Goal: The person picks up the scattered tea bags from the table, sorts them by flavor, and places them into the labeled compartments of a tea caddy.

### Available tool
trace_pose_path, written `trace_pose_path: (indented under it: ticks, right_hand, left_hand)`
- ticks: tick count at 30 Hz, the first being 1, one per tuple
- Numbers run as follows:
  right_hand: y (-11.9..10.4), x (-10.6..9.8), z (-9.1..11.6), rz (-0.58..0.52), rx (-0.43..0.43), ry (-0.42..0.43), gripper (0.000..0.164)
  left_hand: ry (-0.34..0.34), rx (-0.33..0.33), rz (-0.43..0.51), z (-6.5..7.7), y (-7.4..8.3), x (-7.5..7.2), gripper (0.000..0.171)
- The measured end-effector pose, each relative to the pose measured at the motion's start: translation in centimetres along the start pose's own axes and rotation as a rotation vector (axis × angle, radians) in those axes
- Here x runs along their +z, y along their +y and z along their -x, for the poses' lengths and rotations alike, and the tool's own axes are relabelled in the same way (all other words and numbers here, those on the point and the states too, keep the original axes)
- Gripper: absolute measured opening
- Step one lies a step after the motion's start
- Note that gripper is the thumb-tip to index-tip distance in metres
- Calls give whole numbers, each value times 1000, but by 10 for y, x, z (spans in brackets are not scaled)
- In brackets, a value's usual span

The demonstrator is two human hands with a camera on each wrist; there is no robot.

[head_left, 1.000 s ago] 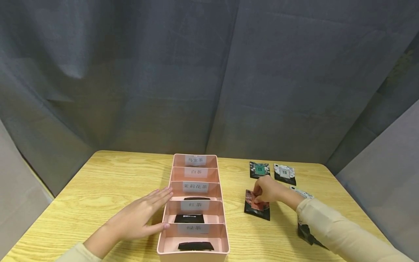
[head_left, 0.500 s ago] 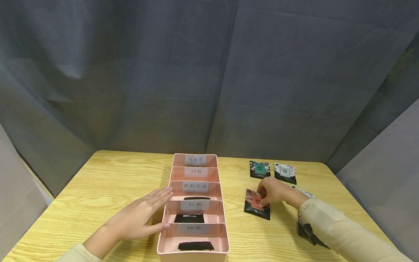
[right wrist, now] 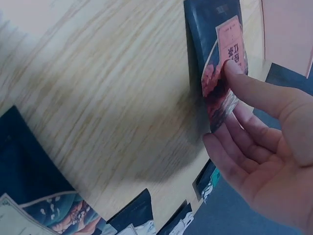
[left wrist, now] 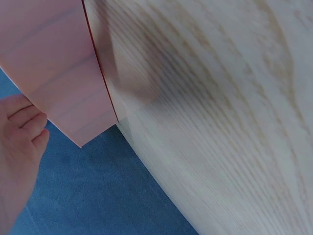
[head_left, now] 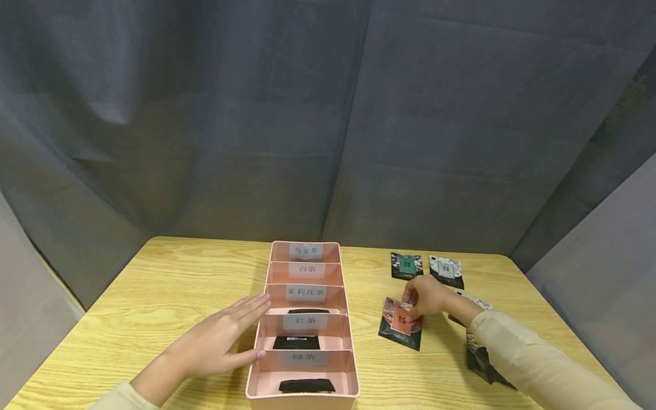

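My right hand [head_left: 426, 296] pinches the upper right edge of a black tea sachet [head_left: 402, 329] with a red label. In the right wrist view the thumb presses on the front of the sachet [right wrist: 208, 36] and the fingers lie behind it, with the sachet tilted off the table. A pink divided box [head_left: 353, 364] with labelled compartments stands left of it. My left hand [head_left: 222, 336] rests along its left rim, fingers straight and thumb apart; the left wrist view shows the fingertips touching the box wall [left wrist: 61, 73]. Dark sachets lie in the three nearest compartments.
A green-labelled sachet [head_left: 407, 266] and a white-labelled sachet [head_left: 446, 270] lie at the back right. More sachets [head_left: 479, 361] lie beneath and beside the right forearm. A grey curtain [head_left: 328, 125] hangs behind the wooden table [head_left: 195, 273].
My right hand has shifted its grip to the right edge of the red-labelled sachet, which has turned slightly and moved a little toward me. The left hand and box stay put.
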State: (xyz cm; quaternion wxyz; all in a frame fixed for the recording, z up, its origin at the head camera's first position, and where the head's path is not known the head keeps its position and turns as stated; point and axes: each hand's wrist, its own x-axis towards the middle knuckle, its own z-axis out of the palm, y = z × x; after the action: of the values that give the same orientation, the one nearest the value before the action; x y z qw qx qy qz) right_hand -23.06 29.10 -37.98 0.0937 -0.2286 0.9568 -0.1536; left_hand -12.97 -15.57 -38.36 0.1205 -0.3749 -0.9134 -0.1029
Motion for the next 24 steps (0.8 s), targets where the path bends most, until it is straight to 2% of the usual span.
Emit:
trace_pose_path:
  ticks: [6,24]
  right_hand:
    - [-1,-6,-1,-98,62,-48,22]
    - [-13,-25,-8,-451,110,-203,17]
  left_hand:
    - [-1,4,3,0,0,0,73]
    - [-6,8,11,0,0,-1,73]
